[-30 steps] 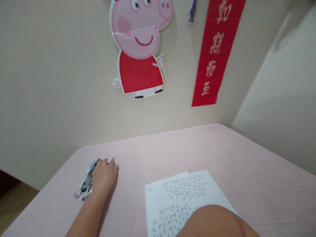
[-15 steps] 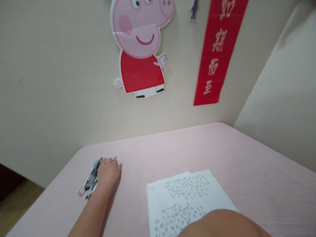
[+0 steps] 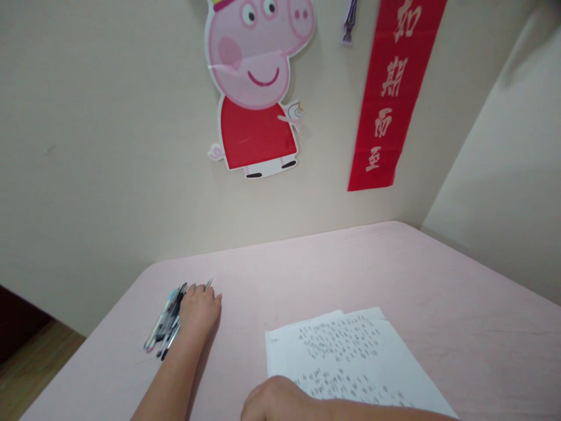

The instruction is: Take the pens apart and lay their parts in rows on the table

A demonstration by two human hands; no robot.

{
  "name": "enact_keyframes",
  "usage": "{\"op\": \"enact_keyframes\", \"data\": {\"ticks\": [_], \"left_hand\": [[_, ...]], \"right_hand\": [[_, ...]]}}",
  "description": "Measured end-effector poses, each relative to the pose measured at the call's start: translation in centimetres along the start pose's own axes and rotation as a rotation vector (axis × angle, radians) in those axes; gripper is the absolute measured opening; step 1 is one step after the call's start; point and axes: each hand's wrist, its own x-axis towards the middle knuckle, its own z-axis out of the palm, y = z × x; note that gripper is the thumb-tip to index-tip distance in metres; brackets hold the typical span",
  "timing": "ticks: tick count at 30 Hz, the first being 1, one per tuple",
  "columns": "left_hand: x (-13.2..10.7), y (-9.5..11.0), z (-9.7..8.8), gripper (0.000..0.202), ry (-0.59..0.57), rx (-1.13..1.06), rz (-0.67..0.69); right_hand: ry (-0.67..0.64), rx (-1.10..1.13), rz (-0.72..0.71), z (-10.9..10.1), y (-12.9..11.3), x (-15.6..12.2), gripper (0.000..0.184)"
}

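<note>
Hands: left hand (image 3: 200, 310) over pens (image 3: 167, 324), right hand (image 3: 276, 400) by papers (image 3: 350, 351); cannot tell if either grips.

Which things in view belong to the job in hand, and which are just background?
Apparently in the job:
pens, at the left hand
written sheets, near the right hand

Apparently background, on the wall:
pig cutout
red banner
purple decoration

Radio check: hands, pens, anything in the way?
Left hand at the pens, partly covering them. Right hand in foreground, grip unclear. Right forearm hides part of the handwritten sheets.
</note>
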Motion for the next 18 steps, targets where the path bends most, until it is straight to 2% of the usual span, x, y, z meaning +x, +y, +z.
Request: {"op": "enact_keyframes", "data": {"ticks": [4,9,15,18], "left_hand": [[0.0,-0.1,0.1,0.044,-0.006,0.007,-0.013],[0.0,-0.3,-0.1,0.044,0.013,-0.014,0.002],[0.4,-1.0,0.0,0.039,0.121,-0.135,0.016],[0.8,-1.0,0.3,0.04,0.17,-0.309,0.047]], "right_hand": [[0.082,-0.147,-0.003,0.4,1.8,1.0,0.02],[0.187,-0.11,0.061,1.0,3.5,0.9,0.019],[0.271,0.02,0.139,0.9,3.1,0.7,0.021],[0.29,0.067,0.199,0.8,2.6,0.7,0.021]]}}
